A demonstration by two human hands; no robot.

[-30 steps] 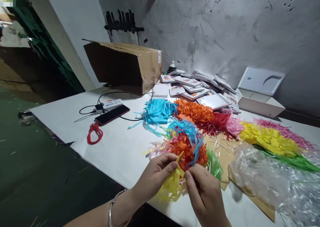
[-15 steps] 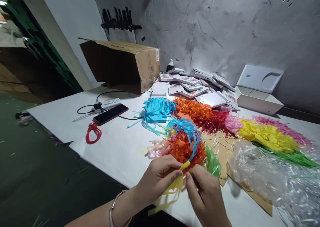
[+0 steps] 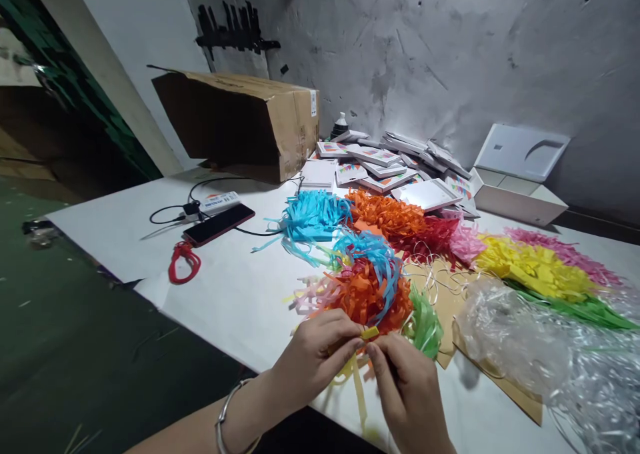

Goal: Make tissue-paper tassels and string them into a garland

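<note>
- Table (image 3: 240, 294), white-topped and wide, spreads away from the fingers on every side but the near one; both hands work just over its near edge.
- Cardboard box (image 3: 250, 124), brown and lying on its side, stands far beyond the fingers and to their left, against the grey wall.
- Clear crinkled plastic wrapping (image 3: 540, 354) lies heaped to the right of the fingers, over a flat brown paper sheet (image 3: 505, 391).
- Loose fringed tissue pieces wait well beyond and to the right of the fingers: a yellow heap (image 3: 535, 271), a red one (image 3: 430, 237), an orange one (image 3: 385, 214) and a light-blue one (image 3: 313, 217). By the look of it, this stock is not yet taken up.
- Small white printed packets (image 3: 385, 167) are stacked far behind those heaps.
- Gathered bundle of orange and blue fringed paper (image 3: 370, 281), with a green piece at its right, lies just beyond the fingertips and seems already assembled, so part of the work looks done.
- Dark phone (image 3: 219, 224) and red cord loop (image 3: 183, 264) lie well off to the left of the fingers.
- Left hand (image 3: 313, 361), a metal bangle at its wrist, has thumb and forefinger pressed together on the yellow fringed paper strip (image 3: 369, 334).
- Right hand (image 3: 407, 391) pinches the same strip from the other side, fingertips almost meeting the left ones.
- That strip's cut tails hang below the fingers over the table edge; I judge this piece is mid-handling and not yet joined to the bundle.
</note>
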